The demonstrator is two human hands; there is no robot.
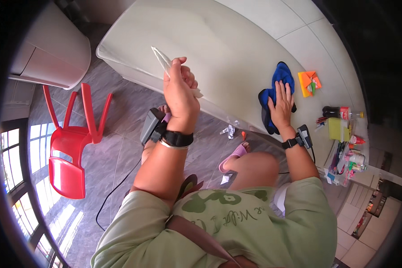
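Observation:
My left hand is raised over the near edge of the pale table, its fingers curled closed. A thin, white, folded sheet, paper or thin plastic, is gripped in it. One pointed end sticks up past the thumb, and a small corner shows below the fingers. My right hand lies flat on a crumpled blue cloth with black edging, fingers stretched out. The cloth rests on the table's right part, bunched beyond and to the left of that hand.
Orange and yellow folded paper lies right of the cloth. Farther right stand a dark drink bottle, a yellow-green container and several small items. A red chair stands at left on the grey floor, where white scraps lie.

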